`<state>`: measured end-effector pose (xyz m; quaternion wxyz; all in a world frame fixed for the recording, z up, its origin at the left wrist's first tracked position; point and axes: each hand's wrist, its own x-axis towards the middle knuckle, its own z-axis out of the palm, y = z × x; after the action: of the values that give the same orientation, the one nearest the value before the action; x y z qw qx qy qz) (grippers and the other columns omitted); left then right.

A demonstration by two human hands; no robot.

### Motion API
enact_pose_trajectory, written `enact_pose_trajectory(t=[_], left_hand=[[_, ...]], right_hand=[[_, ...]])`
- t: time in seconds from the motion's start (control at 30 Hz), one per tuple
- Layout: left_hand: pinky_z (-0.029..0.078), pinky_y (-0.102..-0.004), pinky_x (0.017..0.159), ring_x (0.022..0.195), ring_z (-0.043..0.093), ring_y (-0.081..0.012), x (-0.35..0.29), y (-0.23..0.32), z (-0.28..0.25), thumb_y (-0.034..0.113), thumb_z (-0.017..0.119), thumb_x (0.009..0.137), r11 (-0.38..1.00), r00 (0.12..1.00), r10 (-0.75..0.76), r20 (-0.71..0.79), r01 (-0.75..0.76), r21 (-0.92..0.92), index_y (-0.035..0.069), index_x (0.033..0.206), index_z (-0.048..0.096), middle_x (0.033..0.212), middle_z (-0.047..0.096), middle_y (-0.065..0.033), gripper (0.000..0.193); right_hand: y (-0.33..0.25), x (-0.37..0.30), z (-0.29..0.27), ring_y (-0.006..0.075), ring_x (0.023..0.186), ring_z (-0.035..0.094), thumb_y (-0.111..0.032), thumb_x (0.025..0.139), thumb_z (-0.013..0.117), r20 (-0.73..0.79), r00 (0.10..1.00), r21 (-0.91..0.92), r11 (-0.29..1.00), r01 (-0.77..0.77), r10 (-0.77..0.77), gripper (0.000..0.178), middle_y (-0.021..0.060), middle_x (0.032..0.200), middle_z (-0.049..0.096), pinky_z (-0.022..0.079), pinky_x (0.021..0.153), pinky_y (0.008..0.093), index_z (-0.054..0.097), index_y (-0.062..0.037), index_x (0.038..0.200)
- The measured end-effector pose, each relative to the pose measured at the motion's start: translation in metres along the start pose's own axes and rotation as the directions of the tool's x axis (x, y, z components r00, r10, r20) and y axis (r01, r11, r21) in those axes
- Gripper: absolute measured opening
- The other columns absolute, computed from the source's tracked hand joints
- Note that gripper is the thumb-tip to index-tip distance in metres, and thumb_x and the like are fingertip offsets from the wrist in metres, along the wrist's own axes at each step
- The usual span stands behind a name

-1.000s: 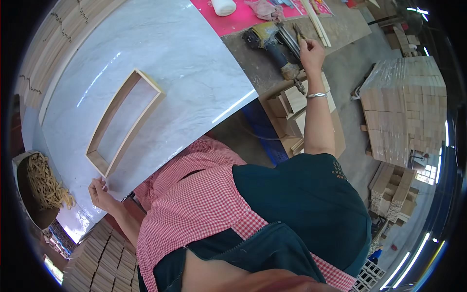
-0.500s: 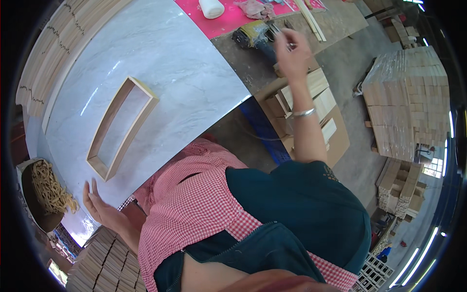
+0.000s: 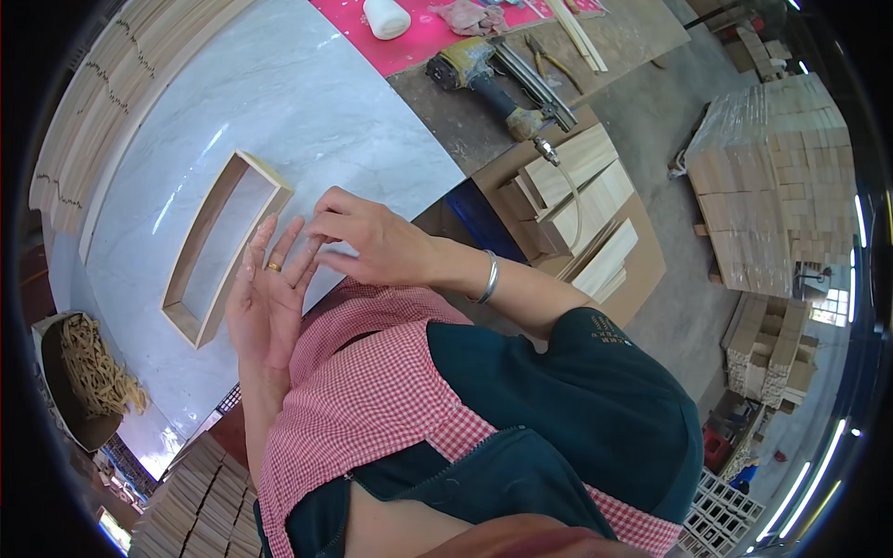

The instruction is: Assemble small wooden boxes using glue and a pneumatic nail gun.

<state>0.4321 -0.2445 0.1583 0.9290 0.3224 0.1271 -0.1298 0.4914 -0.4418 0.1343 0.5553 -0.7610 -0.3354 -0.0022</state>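
Observation:
My left hand (image 3: pixel 268 302) is palm up over the near edge of the marble-patterned table, fingers stretched out, a ring on one. My right hand (image 3: pixel 367 240) meets its fingertips, thumb and fingers closed together; whatever they may hold is too small to make out. Just beyond the left hand lies a narrow rectangular wooden frame (image 3: pixel 206 223), flat on the table and touched by neither pinch nor grip. A nail gun (image 3: pixel 488 88) with an air hose rests on the brown bench to the right.
Pliers (image 3: pixel 555 67), wood strips (image 3: pixel 575 35), a white roll (image 3: pixel 386 19) and a pink cloth (image 3: pixel 473 17) lie beyond. An open carton (image 3: pixel 645 256) of wooden boards stands right. Stacked strips (image 3: pixel 112 93) line the table's far left; a bin (image 3: pixel 88 432) sits near left.
My right hand has come away from the nail gun, back and left to my left hand. My left hand has risen and moved right, beside the wooden frame.

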Motion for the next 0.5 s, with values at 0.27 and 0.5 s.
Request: enact_pose_trajectory(t=[0.27,0.5], left_hand=[[0.037,-0.0471,0.117,0.133,0.051,-0.0423,-0.002,-0.002,-0.003,0.024,0.047,0.104,0.990,0.999,-0.052,-0.011,0.050,-0.132,-0.001,0.148,0.042,0.145,0.046,-0.0260,0.051],[0.031,-0.0523,0.121,0.137,0.045,-0.0496,-0.001,-0.007,-0.009,0.031,0.042,0.106,0.995,0.999,-0.038,0.013,0.039,-0.089,-0.003,0.150,0.037,0.147,0.041,-0.0321,0.055]], right_hand=[[0.018,0.002,-0.004,0.0208,0.077,0.057,0.004,0.076,0.066,0.063,0.997,0.015,0.999,0.033,-0.033,0.019,0.0076,0.093,0.063,0.049,0.069,0.0291,0.069,-0.0019,0.094],[0.019,-0.007,0.001,0.0140,0.074,0.062,0.009,0.083,0.063,0.065,0.993,0.082,0.991,-0.106,0.101,0.017,0.0068,0.092,0.066,0.051,0.065,0.0220,0.073,0.0025,0.095]])
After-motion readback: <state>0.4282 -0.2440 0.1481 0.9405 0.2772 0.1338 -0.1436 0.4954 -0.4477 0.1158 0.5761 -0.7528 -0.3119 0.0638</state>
